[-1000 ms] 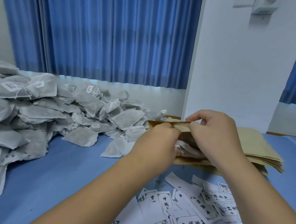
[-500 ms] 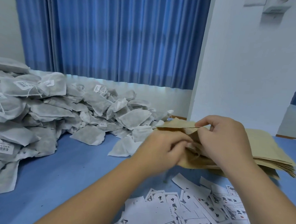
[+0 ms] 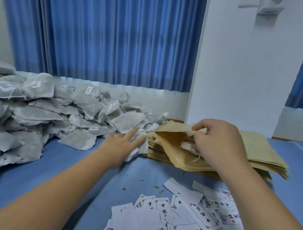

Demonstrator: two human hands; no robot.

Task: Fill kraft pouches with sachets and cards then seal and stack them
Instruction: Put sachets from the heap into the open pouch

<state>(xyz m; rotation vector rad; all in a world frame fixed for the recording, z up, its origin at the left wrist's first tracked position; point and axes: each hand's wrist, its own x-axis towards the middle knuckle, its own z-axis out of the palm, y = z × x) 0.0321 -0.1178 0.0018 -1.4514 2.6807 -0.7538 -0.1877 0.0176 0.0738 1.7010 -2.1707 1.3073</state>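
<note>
Positions were referenced to the stack of flat brown kraft paper pouches (image 3: 262,155). The open brown kraft paper pouch (image 3: 174,157) lay on the left end of the stack, with its mouth turned to the left. The right hand (image 3: 218,143) pinched the raised upper lip of this pouch between thumb and curled fingers. A pale mesh sachet (image 3: 188,147) with a string showed inside the mouth. The left hand (image 3: 123,145) lay just left of the stack, fingers straight and spread, resting flat on a loose white non-woven sachet (image 3: 139,148) that touched the stack's left edge; no grip was formed. The large heap of white non-woven sachets (image 3: 57,112) lay further left of the stack. The scattered white printed paper cards (image 3: 184,221) lay in front of the stack on the blue table (image 3: 53,171).

Probable faults were as follows. Flat fingers could push the loose sachet against the stack instead of lifting it, shifting the top pouches. The thin lip could slip from the pinch, closing the mouth during insertion. A trailing string could catch on the lip and later foul the seal. The sachet near the mouth could slide out if the pouch tilted. A card could be omitted before sealing.
</note>
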